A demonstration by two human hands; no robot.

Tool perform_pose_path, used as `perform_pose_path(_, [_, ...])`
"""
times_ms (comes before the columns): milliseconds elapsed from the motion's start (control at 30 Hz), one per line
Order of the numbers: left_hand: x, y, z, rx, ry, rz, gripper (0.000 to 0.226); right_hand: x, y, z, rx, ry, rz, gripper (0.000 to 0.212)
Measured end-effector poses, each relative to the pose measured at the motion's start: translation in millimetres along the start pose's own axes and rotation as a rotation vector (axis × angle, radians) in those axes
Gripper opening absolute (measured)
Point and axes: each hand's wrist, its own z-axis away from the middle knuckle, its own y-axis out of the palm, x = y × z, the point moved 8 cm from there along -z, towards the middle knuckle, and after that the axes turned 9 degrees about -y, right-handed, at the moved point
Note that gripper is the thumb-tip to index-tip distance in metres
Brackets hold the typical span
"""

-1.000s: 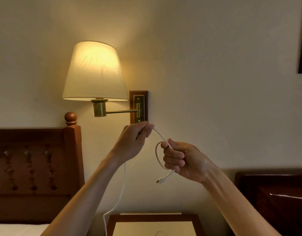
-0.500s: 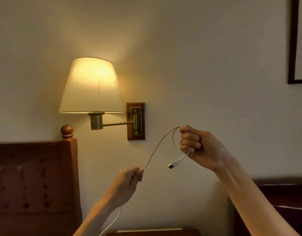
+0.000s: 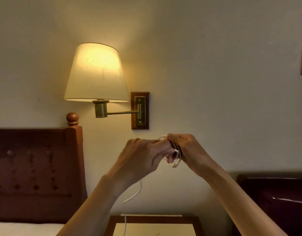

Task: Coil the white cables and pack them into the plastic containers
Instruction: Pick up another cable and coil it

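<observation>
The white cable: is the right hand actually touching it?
Touching. The head view shows the white cable looped over the right hand, whose fingers grip the coil.

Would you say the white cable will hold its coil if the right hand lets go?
Probably not: the white cable looks thin and floppy, its tail hanging limp below the left hand. Loops held by the right hand would likely spring loose.
</observation>
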Motion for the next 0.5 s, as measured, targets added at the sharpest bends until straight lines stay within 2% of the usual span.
perform_pose_path(100, [10, -7, 1, -0.140, -0.050, -0.037, 0.025, 2, 13, 9, 0.088, 0.019, -0.057, 0.044])
perform_pose_path(200, [32, -4, 2, -0.209, -0.170, 0.052, 0.030, -1, 23, 15, 0.134, 0.082, -0.349, 0.041])
perform_pose_path(300, [54, 7, 7, -0.189, -0.275, 0.291, 0.041, -2, 29, 20, 0.173, 0.156, -0.643, 0.036])
perform_pose_path(400, [66, 22, 15, -0.143, -0.307, 0.490, 0.035, 0, 33, 25, 0.221, 0.205, -0.871, 0.035])
perform_pose_path(500, [95, 47, 35, -0.075, -0.460, 0.668, 0.039, 4, 21, 22, 0.153, 0.209, -1.012, 0.039])
